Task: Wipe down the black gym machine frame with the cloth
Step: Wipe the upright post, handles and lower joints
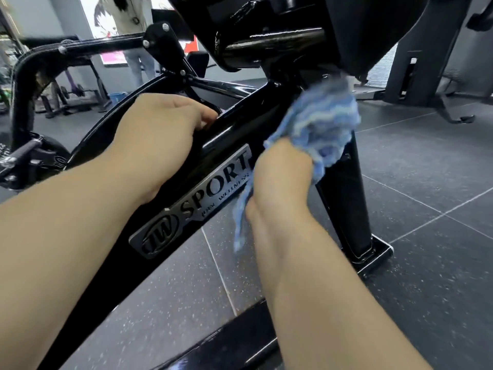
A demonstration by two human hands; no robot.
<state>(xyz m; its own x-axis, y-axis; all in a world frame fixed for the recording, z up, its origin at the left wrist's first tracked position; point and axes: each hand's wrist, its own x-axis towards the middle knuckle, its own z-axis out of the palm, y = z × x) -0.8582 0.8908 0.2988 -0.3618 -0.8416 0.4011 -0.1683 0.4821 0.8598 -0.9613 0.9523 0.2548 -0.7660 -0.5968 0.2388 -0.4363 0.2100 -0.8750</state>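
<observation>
Both busy: left grip [157,132] holds black frame [234,129] (plate [192,204] reads "JW SPORT"), right grip [282,177] clutches cloth [325,121].

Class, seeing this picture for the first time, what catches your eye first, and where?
The blue cloth, bunched in the right hand, stands out against the black frame right of centre. A silver SPORT nameplate runs along the slanted beam in the middle, and the left hand grips that beam above it.

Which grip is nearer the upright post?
Right. The right grip, holding the cloth, sits just left of the post; the left grip holds the slanted beam farther left.
</observation>
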